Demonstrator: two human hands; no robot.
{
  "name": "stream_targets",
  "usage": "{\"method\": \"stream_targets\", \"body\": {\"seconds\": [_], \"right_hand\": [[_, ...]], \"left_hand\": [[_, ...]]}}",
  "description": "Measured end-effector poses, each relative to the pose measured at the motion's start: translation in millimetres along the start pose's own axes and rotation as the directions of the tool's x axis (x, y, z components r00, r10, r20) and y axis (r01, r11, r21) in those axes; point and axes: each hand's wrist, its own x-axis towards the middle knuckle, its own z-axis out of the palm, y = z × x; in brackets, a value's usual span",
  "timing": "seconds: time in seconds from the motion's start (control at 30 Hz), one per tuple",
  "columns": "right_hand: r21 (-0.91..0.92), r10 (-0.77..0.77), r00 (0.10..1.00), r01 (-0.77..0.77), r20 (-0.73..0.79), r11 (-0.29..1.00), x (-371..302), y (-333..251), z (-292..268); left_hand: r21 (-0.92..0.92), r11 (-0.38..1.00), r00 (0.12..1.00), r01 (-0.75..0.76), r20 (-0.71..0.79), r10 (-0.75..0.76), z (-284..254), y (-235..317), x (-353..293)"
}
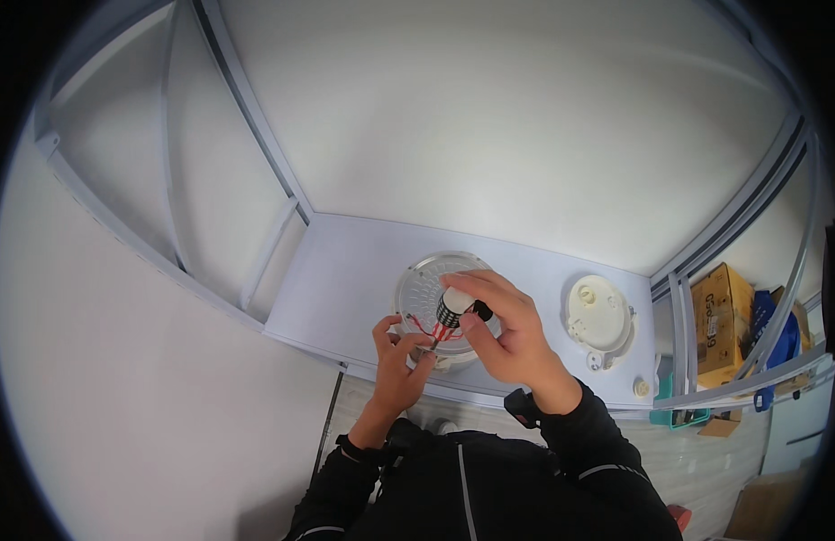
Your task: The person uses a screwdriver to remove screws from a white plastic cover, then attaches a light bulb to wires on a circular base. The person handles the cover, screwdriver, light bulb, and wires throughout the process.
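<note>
A round, clear, patterned disc with a silvery rim (405, 287) lies on the bench, like part of a ceiling lamp. Above it, my right hand (512, 338) grips a screwdriver (449, 314) with a thick white and black handle. Its thin shaft slants down toward my left fingertips. Red wires (420, 325) cross the disc beside the shaft. My left hand (401, 365) is at the near left rim, thumb and forefinger brought together by the shaft's lower end. What they pinch is too small to make out.
To the right on the pale bench (345, 270) lies a round cream housing (601, 314), with a small cream round part (641, 387) near the front edge. Metal frame posts (679, 334) border the bench. Beyond them are a cardboard box (719, 316), a blue item (771, 347) and a teal bin (683, 417).
</note>
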Motion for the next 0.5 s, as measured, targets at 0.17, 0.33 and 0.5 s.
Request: {"method": "stream_targets", "body": {"seconds": [0.17,0.33,0.5], "right_hand": [[-0.015,-0.090,0.996,0.090,-0.007,0.996,1,-2,7],[-0.044,-0.055,0.998,0.057,0.044,0.997,3,-4,7],[-0.016,-0.141,0.990,0.142,0.018,0.990,6,-5,12]], "left_hand": [[0.020,0.999,0.999,-0.033,-0.007,0.034,1,0,1],[0.022,1.000,1.000,-0.015,-0.004,0.015,1,0,0],[0.034,0.998,0.999,-0.048,-0.023,0.049,3,-5,0]]}}
